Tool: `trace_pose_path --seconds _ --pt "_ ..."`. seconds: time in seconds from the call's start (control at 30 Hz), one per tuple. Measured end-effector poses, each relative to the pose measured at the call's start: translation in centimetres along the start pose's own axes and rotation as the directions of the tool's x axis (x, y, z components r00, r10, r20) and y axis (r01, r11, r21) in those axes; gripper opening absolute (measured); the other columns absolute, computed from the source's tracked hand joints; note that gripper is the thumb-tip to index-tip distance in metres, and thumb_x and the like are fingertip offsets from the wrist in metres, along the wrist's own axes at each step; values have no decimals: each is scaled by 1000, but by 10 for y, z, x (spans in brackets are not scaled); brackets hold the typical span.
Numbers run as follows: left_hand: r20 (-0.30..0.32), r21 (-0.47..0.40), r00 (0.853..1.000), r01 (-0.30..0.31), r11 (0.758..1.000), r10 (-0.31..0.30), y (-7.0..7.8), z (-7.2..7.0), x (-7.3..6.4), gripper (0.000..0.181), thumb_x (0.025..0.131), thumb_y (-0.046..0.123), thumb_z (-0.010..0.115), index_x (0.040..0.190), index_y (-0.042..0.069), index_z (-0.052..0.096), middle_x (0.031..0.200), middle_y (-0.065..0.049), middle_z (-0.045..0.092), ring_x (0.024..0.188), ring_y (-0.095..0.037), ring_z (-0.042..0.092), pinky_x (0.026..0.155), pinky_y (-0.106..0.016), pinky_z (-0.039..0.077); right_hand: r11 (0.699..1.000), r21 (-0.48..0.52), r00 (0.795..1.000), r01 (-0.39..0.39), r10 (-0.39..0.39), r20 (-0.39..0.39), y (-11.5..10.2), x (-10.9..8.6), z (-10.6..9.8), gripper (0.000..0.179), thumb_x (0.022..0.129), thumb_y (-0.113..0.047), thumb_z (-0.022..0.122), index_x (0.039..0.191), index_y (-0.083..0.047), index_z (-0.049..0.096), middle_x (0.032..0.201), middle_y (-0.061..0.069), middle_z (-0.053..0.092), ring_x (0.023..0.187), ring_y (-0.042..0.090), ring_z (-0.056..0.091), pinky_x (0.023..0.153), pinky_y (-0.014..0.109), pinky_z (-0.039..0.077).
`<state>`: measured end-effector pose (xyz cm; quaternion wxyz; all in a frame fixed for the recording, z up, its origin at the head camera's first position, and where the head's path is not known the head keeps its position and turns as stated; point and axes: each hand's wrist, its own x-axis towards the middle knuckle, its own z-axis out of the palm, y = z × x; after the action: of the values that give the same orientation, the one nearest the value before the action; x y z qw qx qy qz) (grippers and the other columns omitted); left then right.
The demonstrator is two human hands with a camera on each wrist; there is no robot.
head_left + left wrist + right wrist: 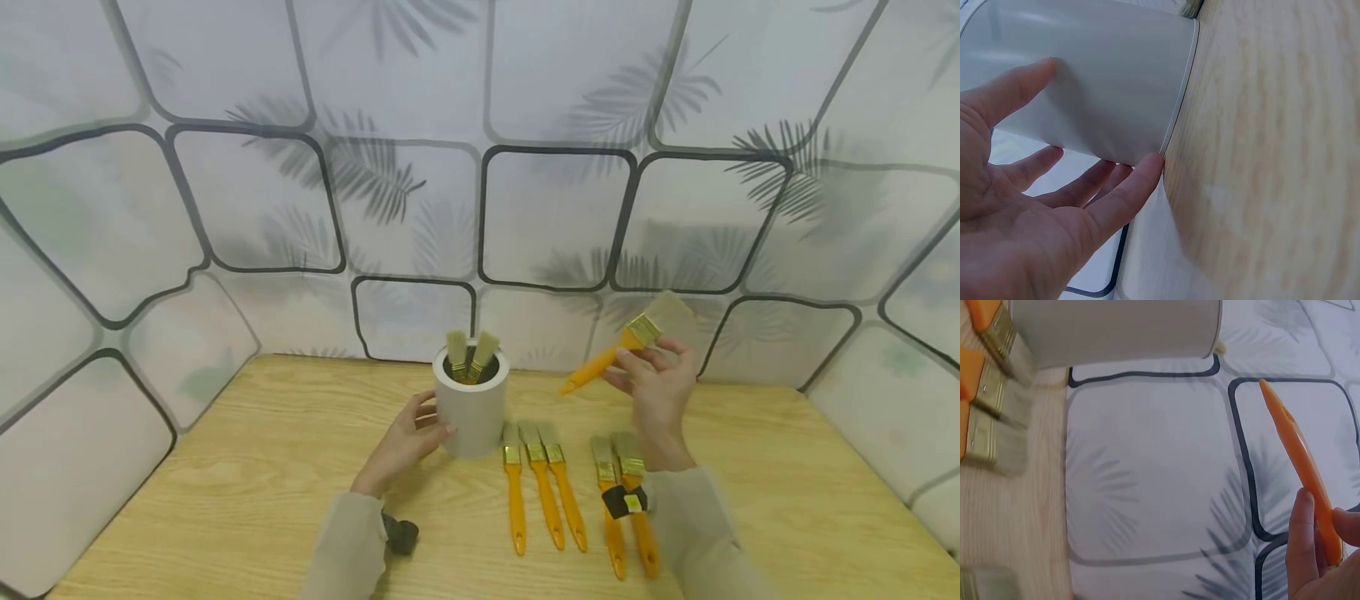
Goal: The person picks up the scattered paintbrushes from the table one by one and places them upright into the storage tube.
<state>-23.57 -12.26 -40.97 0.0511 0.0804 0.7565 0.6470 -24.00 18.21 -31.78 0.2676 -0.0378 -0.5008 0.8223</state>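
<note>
My left hand rests its thumb and fingertips against the left side of an upright light-grey cylindrical container, the palm apart from it in the left wrist view. Two paintbrushes stand in the container, bristles up. To its right, above the table, my right hand pinches a wide paintbrush near the metal band. Its pale bristles point up and right; its orange handle slants down toward the container. In the right wrist view the orange handle shows between thumb and fingers.
Three paintbrushes lie on the wooden table right of the container, handles toward me. Two more brushes lie farther right, partly under my right wrist's black camera. A patterned curtain stands behind the table.
</note>
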Motion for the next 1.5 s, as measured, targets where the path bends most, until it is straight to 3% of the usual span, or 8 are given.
trace_pose_path --seconds 0.37,0.57,1.03,1.33,1.5 --pt "6 -26 1000 8 1000 -8 -1 1 1 70 96 12 70 154 1 34 151 -30 38 137 -48 41 101 -57 48 996 85 1000 6 -5 -16 11 -6 21 39 93 14 62 107 -8 33 94 11 53 72 16 68 68 35 62" --pt "1 -30 1000 15 999 -15 -2 0 2 70 95 13 70 155 2 34 150 -29 39 136 -47 42 102 -56 48 995 97 1000 12 -13 7 18 -12 33 38 93 15 63 105 -7 33 95 12 48 74 16 66 70 38 62" --pt "10 -31 1000 4 1000 -4 -1 0 -1 68 96 12 69 154 1 35 150 -30 39 137 -49 40 101 -59 47 988 151 999 18 -13 -34 34 -17 54 40 89 20 63 103 -6 35 94 13 50 69 18 66 66 41 62" --pt "-3 -28 1000 24 999 -24 -2 1 1 69 96 13 70 154 3 35 150 -27 40 137 -46 41 102 -58 47 996 85 999 12 -15 38 43 -27 71 40 87 21 65 106 -5 40 97 13 58 73 18 66 65 38 62" --pt "3 -31 1000 26 999 -26 -1 0 0 68 96 13 70 155 4 35 151 -27 40 137 -46 41 103 -59 46 998 12 988 64 -65 139 47 -31 80 40 87 21 64 105 -5 39 93 14 55 71 18 66 63 35 62"
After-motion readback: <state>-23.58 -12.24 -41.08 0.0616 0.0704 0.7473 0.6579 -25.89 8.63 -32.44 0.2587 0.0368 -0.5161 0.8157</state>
